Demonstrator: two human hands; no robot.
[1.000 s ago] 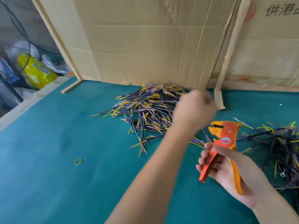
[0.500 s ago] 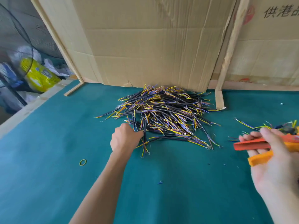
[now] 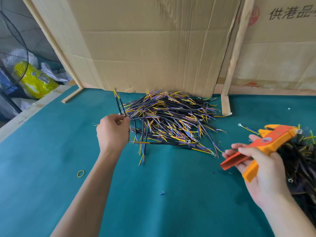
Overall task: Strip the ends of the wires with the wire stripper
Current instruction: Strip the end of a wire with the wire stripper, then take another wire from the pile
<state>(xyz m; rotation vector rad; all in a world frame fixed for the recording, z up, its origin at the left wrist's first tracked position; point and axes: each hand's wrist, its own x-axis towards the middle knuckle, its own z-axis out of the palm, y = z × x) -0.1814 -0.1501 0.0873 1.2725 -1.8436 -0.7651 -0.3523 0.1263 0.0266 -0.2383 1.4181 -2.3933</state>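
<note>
A table point(image 3: 51, 168) covered in teal cloth carries everything. A large pile of wires point(image 3: 171, 120), black-sheathed with yellow, blue and purple ends, lies at its middle rear against the cardboard wall point(image 3: 153, 48). A second, darker heap of wires point(image 3: 301, 159) lies at the right edge. Near the left front, 1 small yellow rubber band point(image 3: 80, 173) lies flat, apart from both piles. A tiny blue scrap point(image 3: 163, 193) lies on the cloth at the centre front.

Black printed Chinese characters 供港品 stand on the cardboard sheet point(image 3: 280, 48) at the upper right, cut off by the frame edge. A faded red round stamp beside them cannot be read. The print on the yellow bag point(image 3: 36, 81) is too small to read.
</note>
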